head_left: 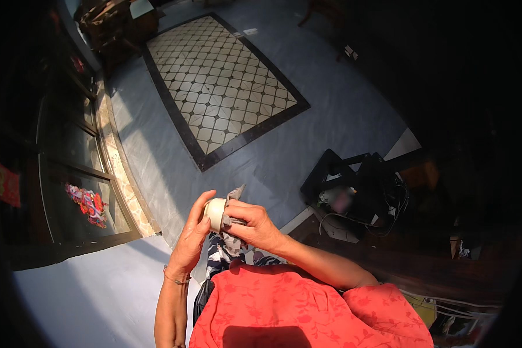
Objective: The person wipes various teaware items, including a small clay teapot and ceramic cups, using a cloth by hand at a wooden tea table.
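Note:
A small cream-coloured cup or bowl (215, 215) is held up in front of my body, tilted on its side. My left hand (195, 226) grips its outer wall with the thumb and fingers. On the cup's right side, at what looks like its opening, my right hand (250, 222) holds a grey patterned cloth (234, 243) against it. One corner of the cloth sticks up above my right fingers, and the rest hangs below them. The inside of the cup is hidden by the cloth and my fingers.
A glazed door (87, 182) with colourful decorations stands at the left, beside a pale wall (91, 296). Patterned tiles with a dark border (226, 87) are set in the grey floor ahead. At the right are a black frame with cables (352, 187) and a dark wooden surface (400, 261).

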Action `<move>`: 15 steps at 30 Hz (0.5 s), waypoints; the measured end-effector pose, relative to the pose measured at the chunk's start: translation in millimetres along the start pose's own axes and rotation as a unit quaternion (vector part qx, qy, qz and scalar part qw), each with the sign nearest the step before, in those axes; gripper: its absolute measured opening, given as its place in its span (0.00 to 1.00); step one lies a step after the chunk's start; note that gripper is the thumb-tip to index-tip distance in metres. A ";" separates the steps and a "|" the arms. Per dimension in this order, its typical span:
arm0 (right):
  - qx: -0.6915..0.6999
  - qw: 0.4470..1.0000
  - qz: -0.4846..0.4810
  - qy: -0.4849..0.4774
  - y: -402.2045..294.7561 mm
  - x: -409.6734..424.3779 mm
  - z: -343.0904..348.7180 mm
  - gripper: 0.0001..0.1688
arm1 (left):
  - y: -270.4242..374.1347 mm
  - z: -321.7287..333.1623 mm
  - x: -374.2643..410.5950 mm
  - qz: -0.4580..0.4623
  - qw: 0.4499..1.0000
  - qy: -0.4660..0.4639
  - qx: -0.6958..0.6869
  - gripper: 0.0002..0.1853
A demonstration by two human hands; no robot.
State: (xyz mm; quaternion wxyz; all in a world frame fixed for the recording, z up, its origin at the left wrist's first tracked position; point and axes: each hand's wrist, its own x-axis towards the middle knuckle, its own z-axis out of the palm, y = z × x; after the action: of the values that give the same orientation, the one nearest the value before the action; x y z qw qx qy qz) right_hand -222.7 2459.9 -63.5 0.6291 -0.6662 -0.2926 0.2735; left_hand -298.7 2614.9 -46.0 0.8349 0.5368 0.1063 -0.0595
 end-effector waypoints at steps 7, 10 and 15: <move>0.132 0.984 0.094 0.079 -16.7 105.7 -54.3 0.10 | 40.8 -31.8 130.5 -0.014 0.994 -0.016 0.105 0.27; -0.122 0.986 -0.051 0.106 0.6 140.5 -86.9 0.07 | 43.6 -36.4 193.7 -0.112 0.983 -0.028 0.142 0.27; 0.077 0.983 0.054 0.159 3.9 207.2 -150.3 0.11 | 79.6 -20.1 290.9 0.046 0.968 -0.045 0.242 0.27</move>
State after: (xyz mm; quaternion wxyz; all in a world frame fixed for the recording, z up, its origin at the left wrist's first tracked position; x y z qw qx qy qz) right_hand 28.3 2509.9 -57.8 0.7014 -0.6653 -0.1304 0.2202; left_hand -1.8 2670.6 -53.9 0.6861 0.7238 0.0267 -0.0687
